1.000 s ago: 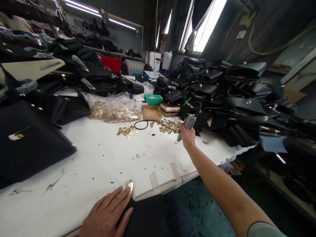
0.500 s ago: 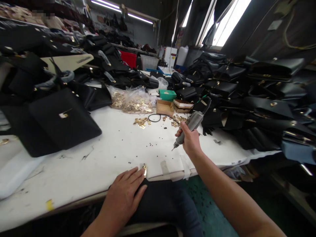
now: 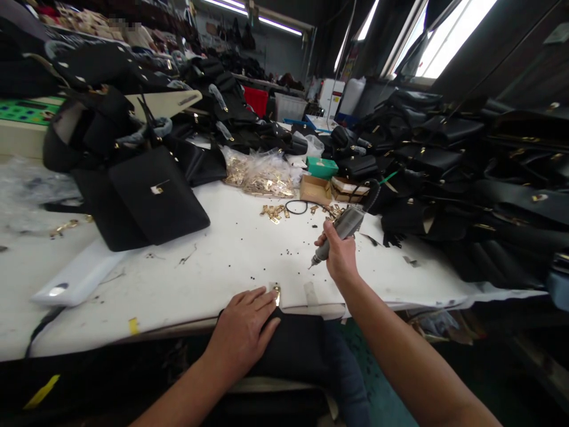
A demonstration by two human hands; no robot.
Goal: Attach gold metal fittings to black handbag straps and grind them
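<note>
My left hand (image 3: pixel 249 320) lies flat with its fingers stretched out, pressing a black leather piece (image 3: pixel 293 344) at the table's front edge. By its fingertips a gold metal clasp plate (image 3: pixel 277 295) is at the edge of that piece, partly covered by the fingers. My right hand (image 3: pixel 341 256) is wrapped round a grey electric screwdriver (image 3: pixel 344 228), whose thin bit points down and left. The bit's tip hangs above the white table (image 3: pixel 213 290), to the right of the plate and apart from it. Several tiny dark screws (image 3: pixel 288 253) lie scattered beyond the hands.
Loose gold plates (image 3: pixel 274 212) lie beyond the screws, near plastic bags of hardware (image 3: pixel 267 172), a cardboard box (image 3: pixel 315 190) and a green box (image 3: pixel 322 167). A black bag (image 3: pixel 155 196) stands at the left. Stacked black bags (image 3: pixel 444 154) crowd the right side.
The view has turned left, so the scene sits further right in it. The screwdriver has come a little closer to the gold plate. My left hand stays flat on the leather piece.
</note>
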